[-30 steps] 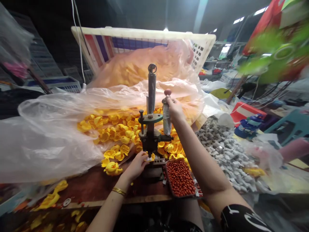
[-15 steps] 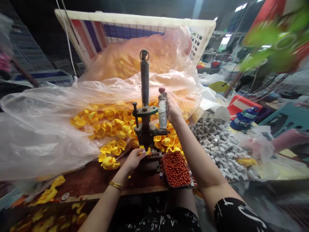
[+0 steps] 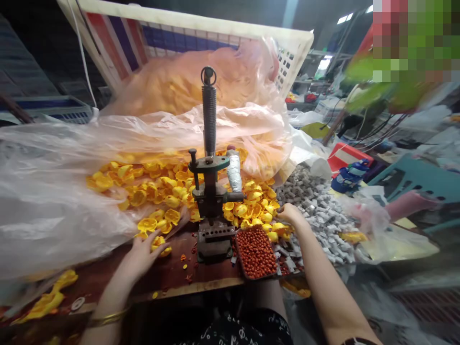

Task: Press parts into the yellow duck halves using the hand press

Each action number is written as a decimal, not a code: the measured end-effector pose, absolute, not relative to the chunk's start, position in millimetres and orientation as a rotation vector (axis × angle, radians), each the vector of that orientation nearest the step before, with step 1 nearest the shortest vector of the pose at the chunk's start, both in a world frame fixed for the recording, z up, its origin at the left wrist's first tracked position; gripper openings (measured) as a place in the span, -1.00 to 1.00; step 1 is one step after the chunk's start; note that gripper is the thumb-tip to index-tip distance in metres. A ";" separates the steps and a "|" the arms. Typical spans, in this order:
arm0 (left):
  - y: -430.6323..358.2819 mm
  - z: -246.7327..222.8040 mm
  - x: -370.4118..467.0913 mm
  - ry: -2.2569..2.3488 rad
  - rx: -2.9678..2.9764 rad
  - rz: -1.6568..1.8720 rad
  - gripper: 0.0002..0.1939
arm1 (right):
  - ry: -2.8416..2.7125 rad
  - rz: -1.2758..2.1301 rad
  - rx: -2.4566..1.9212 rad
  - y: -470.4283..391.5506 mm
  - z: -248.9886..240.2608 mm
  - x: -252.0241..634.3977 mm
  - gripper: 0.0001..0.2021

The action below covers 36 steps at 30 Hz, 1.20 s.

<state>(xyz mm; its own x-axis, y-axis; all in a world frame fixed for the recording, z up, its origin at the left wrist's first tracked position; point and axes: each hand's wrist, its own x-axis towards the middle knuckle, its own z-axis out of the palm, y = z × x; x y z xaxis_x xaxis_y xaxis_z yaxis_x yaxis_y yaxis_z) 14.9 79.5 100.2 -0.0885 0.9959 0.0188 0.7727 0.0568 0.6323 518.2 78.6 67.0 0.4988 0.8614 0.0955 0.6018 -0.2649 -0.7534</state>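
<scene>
My left hand point(image 3: 143, 253) is at the left of the bench, its fingers spread around a yellow plastic shell point(image 3: 160, 245). At the right edge of the yellow heap point(image 3: 251, 203), my right hand point(image 3: 292, 214) has bent fingers touching the shells; its fingertips are partly hidden, so a grip cannot be made out. Between the hands stands a hand press point(image 3: 211, 191) with a tall spring on top. Its lever handle point(image 3: 234, 171), wrapped in silvery tape, is free of both hands. A row of holes marks the metal block point(image 3: 216, 233) at its base.
A tray of small red beads point(image 3: 256, 254) sits right of the press. Grey-white small parts point(image 3: 323, 215) are heaped beyond my right hand. Behind, clear plastic sheeting point(image 3: 53, 191) spills from a white crate point(image 3: 294, 62). A blue bottle point(image 3: 348, 176) stands far right.
My right hand has let go of the lever and come down to the shells at the right. My left hand has moved from the press base to the left, its fingers now spread.
</scene>
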 end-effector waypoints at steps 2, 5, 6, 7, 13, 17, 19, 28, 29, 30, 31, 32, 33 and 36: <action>80.4 87.0 36.4 1.979 1.772 0.681 -0.51 | -1.208 0.450 -2.050 80.0 67.0 516.0 -0.70; 67.8 75.7 40.7 1.777 1.744 0.889 -0.53 | -1.202 0.418 -2.080 68.0 76.8 524.4 -0.82; 61.7 75.0 39.0 1.666 1.684 0.945 -0.51 | -1.199 0.400 -2.079 61.6 81.6 526.5 -0.85; 55.5 75.5 38.0 1.562 1.593 0.972 -0.48 | -1.202 0.383 -2.075 54.8 86.6 526.5 -0.86; 37.5 81.6 61.6 1.318 1.216 1.068 -0.48 | -1.235 0.730 -1.602 23.8 106.0 456.2 -0.64; 39.0 82.5 74.8 1.392 1.266 1.118 -0.57 | -1.296 0.951 -1.402 11.9 107.8 375.3 -0.69; 36.4 88.0 78.0 1.347 1.302 1.118 -0.57 | -1.369 1.024 -1.349 6.8 108.2 340.1 -0.68; 33.5 94.9 90.7 1.307 1.127 1.316 -0.58 | -1.296 1.122 -1.271 -0.4 100.4 276.3 -0.62; 36.5 89.3 88.3 1.334 1.024 1.336 -0.56 | -1.293 1.127 -1.276 -1.5 97.4 276.2 -0.61; 39.2 83.8 85.6 1.345 0.932 1.334 -0.53 | -1.297 1.126 -1.284 -2.8 94.4 276.1 -0.61; 41.1 78.8 82.9 1.344 0.858 1.315 -0.50 | -1.308 1.121 -1.289 -4.2 91.7 275.7 -0.61; 42.2 74.7 80.9 1.337 0.802 1.292 -0.47 | -1.326 1.108 -1.292 -5.4 89.2 274.8 -0.62; 42.3 71.9 79.7 1.328 0.764 1.278 -0.46 | -1.350 1.085 -1.293 -6.3 87.3 273.2 -0.64; 39.0 70.9 81.5 1.301 0.755 1.306 -0.54 | -1.479 0.955 -1.316 -6.5 84.1 265.8 -0.73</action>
